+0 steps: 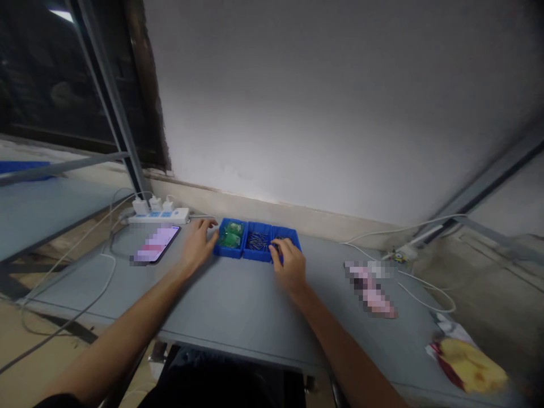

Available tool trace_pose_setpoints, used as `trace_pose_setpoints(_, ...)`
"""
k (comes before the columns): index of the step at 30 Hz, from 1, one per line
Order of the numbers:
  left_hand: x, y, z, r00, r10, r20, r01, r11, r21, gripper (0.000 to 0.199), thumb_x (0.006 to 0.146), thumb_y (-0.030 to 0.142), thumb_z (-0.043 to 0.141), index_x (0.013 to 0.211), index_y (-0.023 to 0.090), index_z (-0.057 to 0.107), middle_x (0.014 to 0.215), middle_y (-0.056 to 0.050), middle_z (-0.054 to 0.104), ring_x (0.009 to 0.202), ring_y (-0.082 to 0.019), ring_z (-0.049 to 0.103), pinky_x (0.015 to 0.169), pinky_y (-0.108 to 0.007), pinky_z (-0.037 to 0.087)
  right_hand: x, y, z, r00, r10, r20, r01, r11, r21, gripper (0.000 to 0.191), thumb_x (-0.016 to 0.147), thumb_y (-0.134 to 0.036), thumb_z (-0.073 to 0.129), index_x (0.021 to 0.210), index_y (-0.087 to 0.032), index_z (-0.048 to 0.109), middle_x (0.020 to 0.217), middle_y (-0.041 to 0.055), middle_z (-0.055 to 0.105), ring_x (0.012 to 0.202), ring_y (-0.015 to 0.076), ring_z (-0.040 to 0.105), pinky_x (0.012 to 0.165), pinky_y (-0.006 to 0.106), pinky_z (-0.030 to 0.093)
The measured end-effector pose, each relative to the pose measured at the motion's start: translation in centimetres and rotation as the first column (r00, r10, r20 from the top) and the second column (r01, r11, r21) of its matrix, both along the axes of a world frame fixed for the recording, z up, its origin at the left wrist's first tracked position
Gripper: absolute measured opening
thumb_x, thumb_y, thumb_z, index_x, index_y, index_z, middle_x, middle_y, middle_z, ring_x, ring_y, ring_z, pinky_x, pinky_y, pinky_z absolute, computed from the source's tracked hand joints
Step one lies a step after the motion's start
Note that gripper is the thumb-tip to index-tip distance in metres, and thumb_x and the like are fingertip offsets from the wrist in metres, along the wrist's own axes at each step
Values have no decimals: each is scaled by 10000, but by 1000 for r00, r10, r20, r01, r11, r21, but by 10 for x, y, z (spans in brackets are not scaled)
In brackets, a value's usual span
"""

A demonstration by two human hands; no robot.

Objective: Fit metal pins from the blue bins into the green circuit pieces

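Three small blue bins stand joined in a row at the back of the grey table. In the left bin (217, 249) lie green pieces (230, 238) in what looks like clear plastic. The middle bin (257, 256) holds many thin metal screws (257, 240). My left hand (199, 243) is beside the left bin, thumb and fingers apart, with nothing in it. Over the front of the right bin (293, 233), my right hand (289, 263) has its fingers bent inward. It hides most of that bin's contents, and anything between its fingertips is too small to make out.
A phone (161, 243) and a white power strip (170, 216) with plugs are at the left. To the right lie a blurred pink object (374, 294), white cables (425, 283) and a yellow and red item (471, 365). A wall rises behind the table (238, 306).
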State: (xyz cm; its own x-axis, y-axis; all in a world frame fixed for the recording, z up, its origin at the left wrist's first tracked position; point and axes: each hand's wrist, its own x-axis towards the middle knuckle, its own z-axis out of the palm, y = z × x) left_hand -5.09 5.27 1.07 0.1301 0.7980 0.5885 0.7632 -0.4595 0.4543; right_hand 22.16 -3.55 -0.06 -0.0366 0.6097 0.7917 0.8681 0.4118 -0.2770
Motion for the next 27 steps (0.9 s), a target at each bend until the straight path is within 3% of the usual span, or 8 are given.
trace_pose_setpoints(4, 0, 2, -7, 999, 41, -22, -43, 989, -141, 319, 923, 370, 529, 1197, 220, 596, 1127, -86, 621, 941, -235, 619, 823, -343, 467, 9, 1, 2, 1000, 25, -10, -24, 1000, 18, 226, 1025, -302, 473, 985, -195, 668, 908, 66, 682, 836, 199, 617, 773, 328, 447)
trace_pose_setpoints(8, -3, 10, -11, 999, 50, 7, -45, 952, -302, 379, 894, 384, 526, 1211, 184, 582, 1002, -85, 679, 847, -223, 638, 736, -304, 444, 11, 3, 0, 996, 79, 48, -79, 997, 0, 223, 1025, -286, 470, 944, -201, 660, 887, 59, 677, 879, 207, 605, 806, 348, 424)
trace_pose_setpoints(13, -13, 22, -8, 998, -64, -5, 56, 896, -440, 333, 826, 472, 490, 807, 185, 658, 763, -47, 673, 726, -210, 597, 663, -283, 389, 4, 1, -1, 989, 122, 85, -124, 992, 12, 222, 1023, -275, 484, 925, -189, 664, 872, 52, 671, 867, 198, 594, 810, 349, 404)
trace_pose_setpoints(16, -23, 23, -1, 986, -161, 42, 161, 860, -484, 340, 766, 502, 500, 703, 187, 611, 679, -10, 616, 682, -187, 550, 634, -267, 372, 2, -1, 1, 988, 130, 80, -131, 991, 4, 232, 1023, -270, 477, 923, -186, 669, 873, 53, 667, 869, 196, 590, 812, 350, 403)
trace_pose_setpoints(20, -34, 6, 11, 961, -246, 129, 276, 797, -537, 380, 740, 520, 535, 566, 183, 519, 588, 10, 497, 623, -156, 475, 594, -247, 372, 4, -3, 3, 991, 125, 48, -123, 992, -29, 253, 1023, -291, 465, 919, -195, 675, 878, 59, 671, 882, 203, 592, 819, 359, 413)
trace_pose_setpoints(22, -38, -9, 16, 945, -207, 254, 318, 764, -562, 400, 724, 545, 574, 578, 176, 526, 609, 6, 500, 637, -156, 490, 593, -241, 415, 5, -4, 5, 992, 121, 22, -120, 992, -49, 262, 1022, -303, 459, 916, -204, 678, 886, 63, 675, 893, 209, 593, 837, 368, 421)
trace_pose_setpoints(24, -43, -26, 20, 908, -120, 401, 350, 741, -573, 405, 696, 565, 628, 660, 164, 580, 757, -24, 584, 744, -186, 562, 647, -262, 495, 4, -6, 9, 992, 129, -10, -130, 990, -63, 267, 1021, -307, 455, 906, -211, 675, 886, 65, 674, 898, 213, 595, 850, 373, 432)
trace_pose_setpoints(27, -49, -48, 23, 912, -70, 403, 310, 762, -568, 422, 694, 577, 664, 713, 159, 610, 968, -58, 607, 853, -214, 600, 676, -287, 548, -6, -16, 14, 974, 210, -86, -218, 971, -95, 246, 1019, -306, 459, 908, -212, 658, 889, 63, 662, 900, 209, 598, 854, 359, 459)
